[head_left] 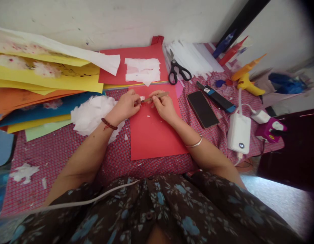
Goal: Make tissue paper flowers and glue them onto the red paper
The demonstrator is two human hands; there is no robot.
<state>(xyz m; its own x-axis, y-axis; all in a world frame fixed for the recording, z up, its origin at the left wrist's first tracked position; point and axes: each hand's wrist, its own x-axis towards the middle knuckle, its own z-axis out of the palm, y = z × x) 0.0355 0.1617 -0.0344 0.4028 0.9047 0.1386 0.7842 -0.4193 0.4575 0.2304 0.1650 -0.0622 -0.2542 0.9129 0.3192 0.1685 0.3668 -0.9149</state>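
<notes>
Both my hands rest on a red paper sheet [154, 135] lying on the checked cloth. My right hand [164, 105] is closed round a thin stick-like tool [157, 97] that points left toward my other hand. My left hand [128, 104] pinches a small white paper piece [142, 98] at the tool's tip. A heap of white tissue paper [92, 113] lies just left of my left wrist.
Coloured paper sheets [45, 81] are stacked at the left. Behind my hands lies another red sheet with white paper pieces [142, 69]. Black scissors [178, 71], a phone [202, 109], a white power bank [239, 133] and a yellow glue gun [247, 83] lie to the right.
</notes>
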